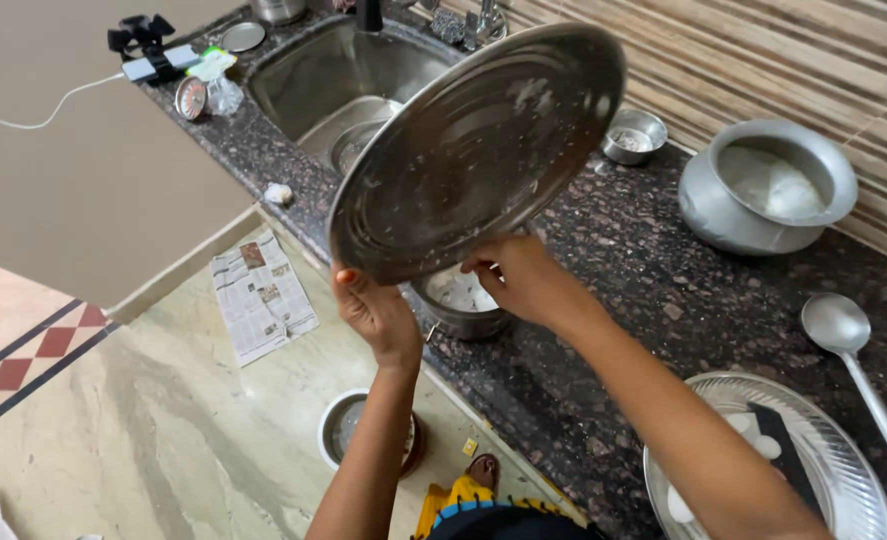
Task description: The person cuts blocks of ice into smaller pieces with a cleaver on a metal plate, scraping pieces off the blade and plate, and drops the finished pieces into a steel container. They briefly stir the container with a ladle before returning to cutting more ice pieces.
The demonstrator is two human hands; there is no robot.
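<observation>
At the far left of the frame, a pale wall surface is filling the upper corner, and a white cable is running along it to a small charger and black clip (147,45) sitting at the top edge of the dark speckled counter (604,300). Below that, toward the lower left, a folded newspaper (262,292) is lying on the marbled floor, and a round steel bowl (349,428) is resting on the floor just left of the person's forearm. Moving toward the centre, the left hand (376,312) is gripping the lower rim of a large round steel plate (479,150), fingers curled under the edge with the thumb pressing on the face. The plate is being held tilted up in the middle of the frame, above the counter edge and in front of the steel sink (354,85), its surface flecked with white bits. Just right of centre, the right hand (522,280) is grasping the same lower rim, fingers pinching it directly over a small steel pot (461,300) standing on the counter. Farther right, a small steel cup (634,135) is standing near a round-bellied aluminium pot (769,185) holding something white. At the right edge a steel ladle (844,330) is lying on the counter, and a ribbed steel tray (824,470) is sitting in the lower right corner.
</observation>
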